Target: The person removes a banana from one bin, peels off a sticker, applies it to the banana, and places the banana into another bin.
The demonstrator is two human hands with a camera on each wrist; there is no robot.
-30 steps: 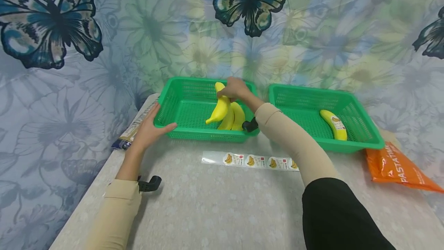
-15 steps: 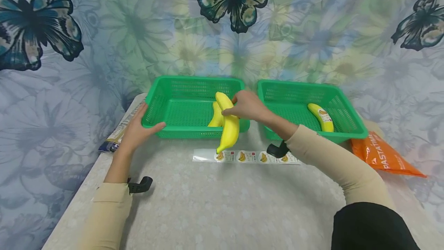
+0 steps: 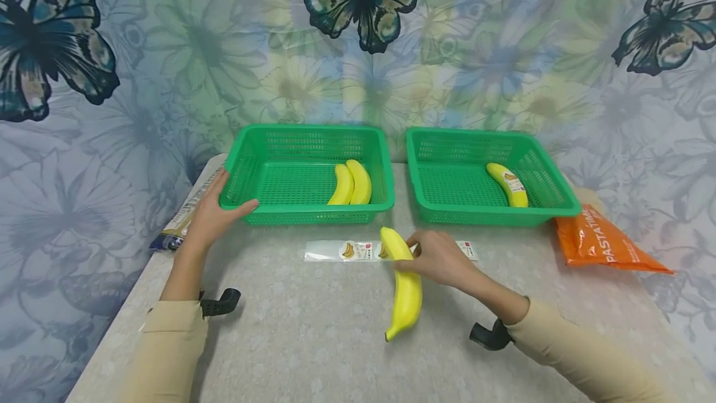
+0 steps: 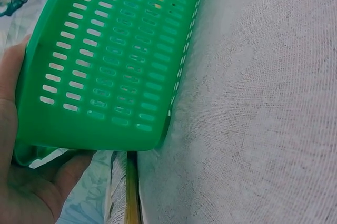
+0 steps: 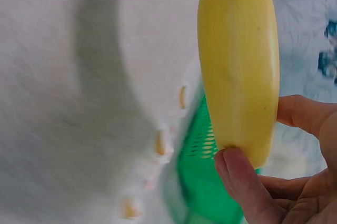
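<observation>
My right hand (image 3: 442,258) pinches a yellow banana (image 3: 407,294) near its upper end, above the table in front of the baskets. In the right wrist view, that banana (image 5: 237,66) is held between thumb and fingers and shows no label on the visible side. My left hand (image 3: 211,216) rests at the front left corner of the left green basket (image 3: 313,213), fingers spread along the side and thumb at the front rim. The left wrist view has this basket's perforated wall (image 4: 105,77) beside the hand. Two bananas (image 3: 351,183) lie inside the left basket.
A second green basket (image 3: 492,215) stands to the right, holding one banana (image 3: 508,185) with a label. A strip of banana stickers (image 3: 335,251) lies before the baskets, partly covered by the held banana. An orange PASTA TIME bag (image 3: 606,241) is at right, a dark-ended packet (image 3: 173,229) at left.
My right hand has lifted one banana out of the left basket and brought it toward me and rightward, over the table. My left hand stays at the basket corner. The head view shifts slightly.
</observation>
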